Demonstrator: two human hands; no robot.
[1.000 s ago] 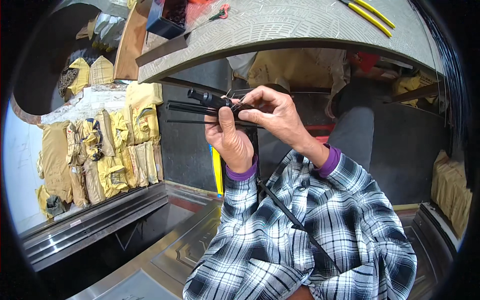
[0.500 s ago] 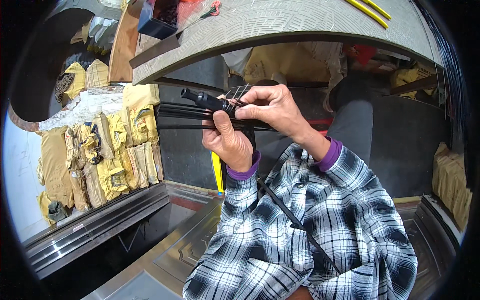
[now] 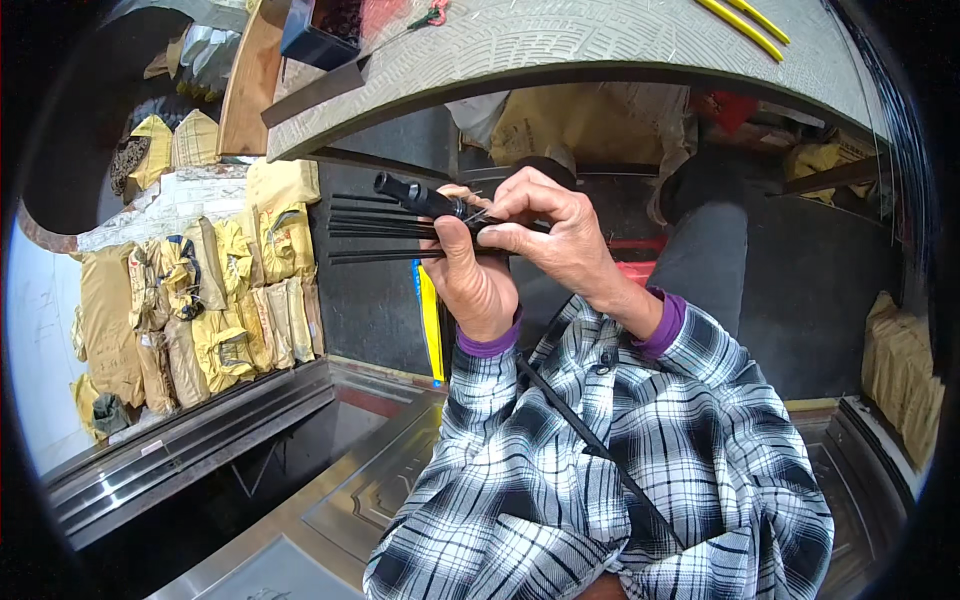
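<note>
My left hand [image 3: 478,285] is closed around a bundle of several thin black tubes [image 3: 375,230] that stick out to the left, level with the floor. A thicker black cable end [image 3: 415,195] lies on top of the bundle, with bare wire strands showing at my fingers. My right hand [image 3: 555,235] comes over from the right and pinches those strands against the cable just above my left thumb. Both hands are raised in front of my plaid sleeves, below the edge of a grey patterned worktable [image 3: 600,45].
Yellow tubes [image 3: 745,22] and a red-handled tool [image 3: 425,17] lie on the worktable, next to a dark box [image 3: 320,30]. Stacked yellow-brown sacks [image 3: 215,300] fill the left side. A yellow strip [image 3: 430,320] hangs below my left hand. Embossed metal door panels [image 3: 300,470] lie beneath.
The hands and the bundle stay in nearly the same place. My right fingers have shifted slightly along the cable end.
</note>
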